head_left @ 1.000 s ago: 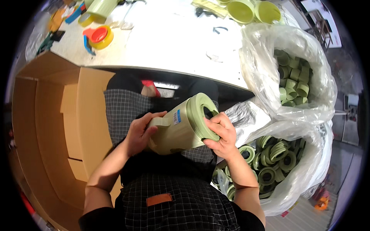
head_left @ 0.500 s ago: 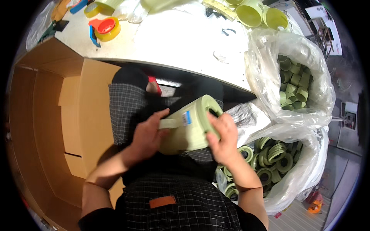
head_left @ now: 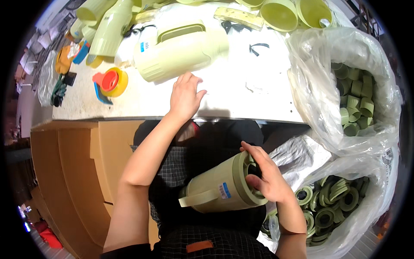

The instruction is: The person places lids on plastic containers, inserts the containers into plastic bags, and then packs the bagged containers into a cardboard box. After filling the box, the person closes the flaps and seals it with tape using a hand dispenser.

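Note:
A pale green jug (head_left: 215,187) with a side handle and a blue-and-white label lies tilted across my lap. My right hand (head_left: 268,177) grips its ringed end, the thumb hooked into the dark round opening and the fingers over the rim. Reaching over the table, my left hand (head_left: 186,96) is open, its fingers stretched out and holding nothing. Just beyond those fingertips a similar jug (head_left: 181,54) lies on its side, handle away from me; whether they touch it I cannot tell.
The white table (head_left: 241,101) holds tape rolls (head_left: 115,82), a black strap (head_left: 258,48) and more green shells (head_left: 279,15). A cardboard box (head_left: 71,168) stands open at left. At right, plastic bags hold green cups (head_left: 353,103) and green rings (head_left: 324,218).
My left hand has let go of the jug's handle and reached forward over the table. The jug, still in my right hand, has turned. The view takes in more of the table.

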Demonstrator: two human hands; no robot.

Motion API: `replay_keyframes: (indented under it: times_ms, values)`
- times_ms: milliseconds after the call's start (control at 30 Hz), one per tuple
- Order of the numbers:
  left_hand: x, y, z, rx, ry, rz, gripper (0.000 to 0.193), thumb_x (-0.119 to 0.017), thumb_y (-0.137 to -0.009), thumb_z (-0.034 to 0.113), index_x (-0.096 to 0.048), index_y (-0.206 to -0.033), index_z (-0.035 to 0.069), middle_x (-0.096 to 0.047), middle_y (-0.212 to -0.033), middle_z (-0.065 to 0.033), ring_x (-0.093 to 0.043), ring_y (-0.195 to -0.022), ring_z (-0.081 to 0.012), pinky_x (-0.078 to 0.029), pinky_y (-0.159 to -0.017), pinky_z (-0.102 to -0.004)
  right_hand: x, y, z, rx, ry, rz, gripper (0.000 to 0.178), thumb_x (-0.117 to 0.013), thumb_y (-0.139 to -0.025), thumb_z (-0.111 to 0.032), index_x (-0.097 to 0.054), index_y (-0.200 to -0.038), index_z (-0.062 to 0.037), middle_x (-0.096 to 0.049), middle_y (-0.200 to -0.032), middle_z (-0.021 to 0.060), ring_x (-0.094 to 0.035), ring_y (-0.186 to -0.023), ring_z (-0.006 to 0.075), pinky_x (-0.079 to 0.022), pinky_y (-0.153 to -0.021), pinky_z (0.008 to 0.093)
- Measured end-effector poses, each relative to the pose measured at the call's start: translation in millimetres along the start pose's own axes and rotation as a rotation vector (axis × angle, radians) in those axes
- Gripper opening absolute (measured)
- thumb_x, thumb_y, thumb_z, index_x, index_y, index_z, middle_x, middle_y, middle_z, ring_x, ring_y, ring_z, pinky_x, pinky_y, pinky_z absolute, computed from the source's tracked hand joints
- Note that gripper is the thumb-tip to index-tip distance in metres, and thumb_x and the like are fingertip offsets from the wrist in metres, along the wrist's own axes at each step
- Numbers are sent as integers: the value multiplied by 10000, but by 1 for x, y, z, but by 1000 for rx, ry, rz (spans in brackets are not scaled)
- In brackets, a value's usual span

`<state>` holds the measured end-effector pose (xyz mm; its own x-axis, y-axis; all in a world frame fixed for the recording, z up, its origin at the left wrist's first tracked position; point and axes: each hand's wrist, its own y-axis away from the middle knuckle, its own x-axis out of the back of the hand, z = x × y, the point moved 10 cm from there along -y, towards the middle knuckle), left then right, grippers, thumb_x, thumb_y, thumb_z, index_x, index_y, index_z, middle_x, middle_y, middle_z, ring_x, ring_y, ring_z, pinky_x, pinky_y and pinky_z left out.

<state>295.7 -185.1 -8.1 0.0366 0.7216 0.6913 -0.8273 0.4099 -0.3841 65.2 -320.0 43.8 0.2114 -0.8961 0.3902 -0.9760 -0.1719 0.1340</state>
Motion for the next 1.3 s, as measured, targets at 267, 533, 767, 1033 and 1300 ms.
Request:
replay_keyframes:
  times_ms: [267,533,767,1033,1300]
  values:
    - [-12,-29,-64,402,140,-23,280,-500,-1001,202,-676,-929,-3,-699,-881,-183,-660,-828,-327,-505,-769,-406,23,-36,88,-208,-762,145,221,-552,-933,-23,-644,-1128,26,-693,-1001,107,-655,-957,166,-518,-845,270]
    - [-19,31,76,466,1203,-194,313,-505,-1050,295,-635,-958,25,-696,-896,-74,-675,-884,-171,-535,-845,-312,54,-74,115,-111,-632,503,195,-687,-902,-48,-649,-1078,28,-695,-975,86,-660,-877,147,-532,-799,274]
    - [-6,60,79,680,1471,-96,163,-520,-1007,182,-513,-871,92,-594,-781,-13,-616,-754,-163,-553,-754,-373,68,-39,101,35,-408,747,76,-694,-881,24,-643,-912,-24,-716,-975,98,-673,-884,127,-546,-784,275]
    - [2,102,1,656,863,-228,69,-575,-955,54,-539,-1013,44,-478,-767,61,-401,-674,-30,-347,-609,-197,38,40,51,211,-57,1256,60,-529,-963,-33,-547,-908,-21,-504,-824,35,-448,-694,151,-420,-621,328]
    - [134,255,53,378,277,-68,531,-687,-828,215,-482,-1282,33,-590,-1064,-193,-618,-974,-414,-517,-789,-458,-148,69,39,-116,210,112,292,-608,-885,-32,-549,-1168,15,-582,-1150,266,-620,-1041,444,-526,-867,485]
